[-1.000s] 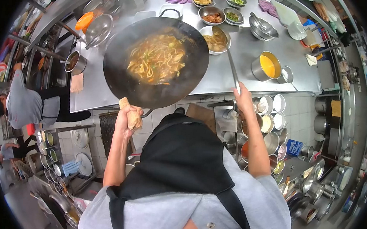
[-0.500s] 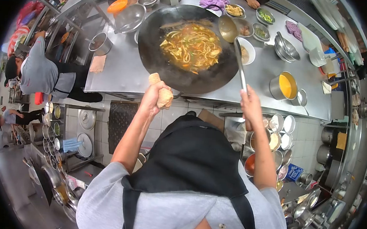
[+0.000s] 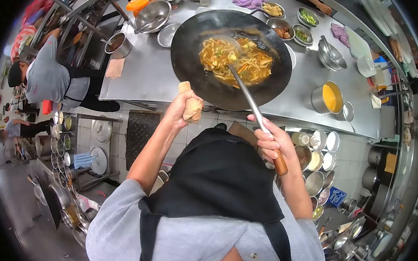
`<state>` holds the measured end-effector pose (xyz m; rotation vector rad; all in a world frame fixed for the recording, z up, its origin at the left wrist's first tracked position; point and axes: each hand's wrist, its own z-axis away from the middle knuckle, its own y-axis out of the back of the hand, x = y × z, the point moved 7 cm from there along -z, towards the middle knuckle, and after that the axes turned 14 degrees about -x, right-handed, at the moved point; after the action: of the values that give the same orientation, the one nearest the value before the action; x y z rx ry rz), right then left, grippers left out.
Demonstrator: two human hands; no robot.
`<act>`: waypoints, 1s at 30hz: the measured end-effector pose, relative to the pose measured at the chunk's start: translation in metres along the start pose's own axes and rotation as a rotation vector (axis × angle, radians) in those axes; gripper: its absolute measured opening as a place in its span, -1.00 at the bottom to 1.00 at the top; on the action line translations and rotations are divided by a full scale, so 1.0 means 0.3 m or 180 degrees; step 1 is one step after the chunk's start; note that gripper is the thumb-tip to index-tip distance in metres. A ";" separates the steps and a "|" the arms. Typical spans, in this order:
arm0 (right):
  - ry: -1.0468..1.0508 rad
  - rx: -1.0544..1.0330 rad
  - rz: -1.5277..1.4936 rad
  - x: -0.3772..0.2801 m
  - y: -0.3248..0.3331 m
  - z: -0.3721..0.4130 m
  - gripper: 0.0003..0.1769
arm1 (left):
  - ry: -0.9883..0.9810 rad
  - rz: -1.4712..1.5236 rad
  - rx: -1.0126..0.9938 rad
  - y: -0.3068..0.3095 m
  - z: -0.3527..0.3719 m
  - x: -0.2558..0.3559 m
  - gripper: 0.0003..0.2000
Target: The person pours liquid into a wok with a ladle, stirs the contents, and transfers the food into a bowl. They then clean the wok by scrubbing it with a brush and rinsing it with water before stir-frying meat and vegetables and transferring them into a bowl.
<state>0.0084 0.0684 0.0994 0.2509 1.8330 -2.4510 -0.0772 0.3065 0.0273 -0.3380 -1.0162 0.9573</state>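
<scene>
A large dark wok rests tilted on the steel counter, with noodles in brown sauce inside. My right hand is closed round the wooden-ended handle of a long metal ladle. The ladle's bowl lies among the noodles, partly covered by them. At the wok's near left edge, my left hand grips a bunched tan cloth. Whether a wok handle is inside the cloth is hidden. A white bowl shows only its rim behind the wok's right side.
Metal bowls of chopped food line the back of the counter. On the right stands a pot of yellow liquid. A co-worker is at the left, and another person's hand rests at the far edge.
The ladle has swung from the wok's right rim down into the noodles, and my right hand has come nearer my body. The wok sits further right, over the white bowl.
</scene>
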 end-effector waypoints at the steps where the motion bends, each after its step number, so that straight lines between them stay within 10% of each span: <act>1: -0.0009 0.0009 0.0132 -0.010 -0.014 0.017 -0.59 | 0.0027 -0.0003 -0.0009 0.006 0.011 -0.007 -0.82; 16: 0.0839 -0.0173 -0.0019 -0.307 -0.057 0.167 -0.57 | -0.0141 -0.0170 -0.0047 0.111 0.048 0.001 -0.81; 30: 0.0730 0.2085 0.2699 -0.432 0.468 0.140 -0.71 | -0.0306 -0.0362 0.0030 0.140 0.055 0.063 -0.88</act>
<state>0.1539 -0.0172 0.0005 1.1048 0.6275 -2.2835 -0.1092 0.3428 0.0196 -0.2254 -1.1065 0.8817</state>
